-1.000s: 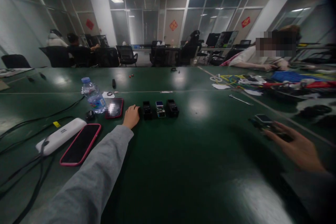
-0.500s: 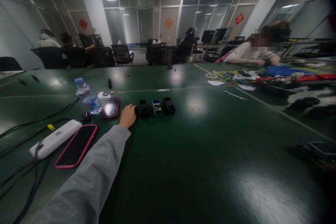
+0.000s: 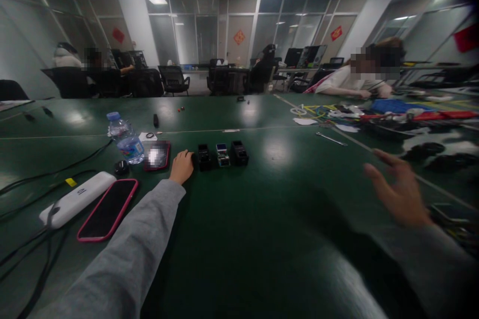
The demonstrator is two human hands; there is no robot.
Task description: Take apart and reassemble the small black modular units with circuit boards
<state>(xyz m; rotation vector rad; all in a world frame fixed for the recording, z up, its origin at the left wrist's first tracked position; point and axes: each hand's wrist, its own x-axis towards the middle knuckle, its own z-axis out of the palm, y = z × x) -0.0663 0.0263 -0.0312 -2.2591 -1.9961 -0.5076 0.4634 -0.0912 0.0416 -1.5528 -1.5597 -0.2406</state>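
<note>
My left hand [image 3: 181, 167] rests on the green table with its fingers curled down. Whatever lies under those fingers is hidden. Just right of it stands a black box-shaped casing [image 3: 204, 156], then a small circuit board with a screen [image 3: 222, 154], then a second black casing [image 3: 239, 153], all in a row. My right hand [image 3: 399, 190] hangs over the right side of the table, slightly blurred, thumb and fingers apart, holding nothing. Beyond its fingertips lies a metal wrench [image 3: 331, 139]. Partly behind my right wrist is another electronic board [image 3: 451, 212].
On the left are a water bottle [image 3: 126, 140], a red-edged phone [image 3: 157, 155], a pink-cased phone [image 3: 109, 210], a white power bank [image 3: 78, 199] and black cables. Tangled wires and tools [image 3: 404, 112] cover the far right. A person in a light top [image 3: 344, 81] leans there.
My right hand has come into view from the right, above the table. My left hand keeps its place beside the black casing. The view has shifted slightly.
</note>
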